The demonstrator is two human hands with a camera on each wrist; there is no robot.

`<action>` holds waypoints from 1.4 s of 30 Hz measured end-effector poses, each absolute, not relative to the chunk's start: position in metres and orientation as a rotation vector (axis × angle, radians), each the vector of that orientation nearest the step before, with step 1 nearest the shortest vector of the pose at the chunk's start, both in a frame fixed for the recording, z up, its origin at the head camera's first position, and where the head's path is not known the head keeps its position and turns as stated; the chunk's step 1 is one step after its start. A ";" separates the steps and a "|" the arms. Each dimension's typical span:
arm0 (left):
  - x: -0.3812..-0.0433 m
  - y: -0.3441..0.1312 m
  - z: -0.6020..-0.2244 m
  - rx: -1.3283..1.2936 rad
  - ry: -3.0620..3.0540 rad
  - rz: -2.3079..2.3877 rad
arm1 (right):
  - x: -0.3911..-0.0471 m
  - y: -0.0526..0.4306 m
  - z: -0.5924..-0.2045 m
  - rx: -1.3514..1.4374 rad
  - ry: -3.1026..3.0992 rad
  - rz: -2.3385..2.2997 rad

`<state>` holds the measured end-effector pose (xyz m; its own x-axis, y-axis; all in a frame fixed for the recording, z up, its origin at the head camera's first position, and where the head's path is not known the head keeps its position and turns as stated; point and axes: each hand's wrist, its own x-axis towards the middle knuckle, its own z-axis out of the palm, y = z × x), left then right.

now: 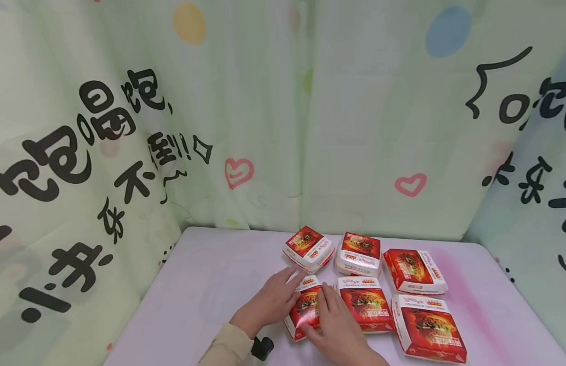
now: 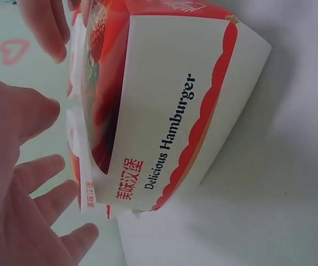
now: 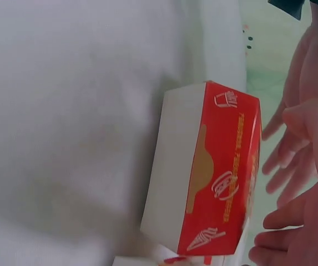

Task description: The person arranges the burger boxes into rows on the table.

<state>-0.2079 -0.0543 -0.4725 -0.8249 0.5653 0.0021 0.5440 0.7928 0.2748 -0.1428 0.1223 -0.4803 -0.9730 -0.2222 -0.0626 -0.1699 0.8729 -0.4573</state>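
A red and white hamburger box (image 1: 308,306) lies at the front left of a group of similar boxes. My left hand (image 1: 273,299) is at its left side, fingers extended over its upper left edge. From the right, my right hand (image 1: 341,325) reaches over the same box with fairly straight fingers, partly covering its right side. The left wrist view has the printed side of a hamburger box (image 2: 164,105) beside spread fingers. Loosely extended fingers of both hands appear beside a red box end (image 3: 220,172) in the right wrist view. Neither hand grips anything.
Behind stand two more boxes, one at back left (image 1: 309,249) and one at back middle (image 1: 358,253). Others lie at front middle (image 1: 365,304), back right (image 1: 414,271) and front right (image 1: 430,328). They rest on a pale table (image 1: 210,295) enclosed by a printed curtain (image 1: 356,127).
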 end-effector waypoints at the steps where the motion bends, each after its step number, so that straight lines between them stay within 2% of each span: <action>1: -0.209 -0.053 -0.473 0.894 2.891 0.407 | -0.143 0.120 -0.481 -0.311 2.932 -0.697; 14: -0.208 -0.049 -0.474 0.668 2.751 0.443 | -0.149 0.104 -0.486 -0.248 2.933 -0.636; 29: -0.208 -0.052 -0.475 0.677 2.745 0.432 | -0.152 0.095 -0.490 -0.155 2.946 -0.579; 42: -0.205 -0.068 -0.461 0.652 2.774 0.532 | -0.152 0.100 -0.486 -0.397 2.977 -0.671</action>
<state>-0.2055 -0.0677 -0.4610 -0.8709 0.4682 -0.1492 0.3799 0.8341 0.4000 -0.1516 0.1000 -0.4856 -0.9646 -0.2636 -0.0058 -0.2356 0.8717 -0.4296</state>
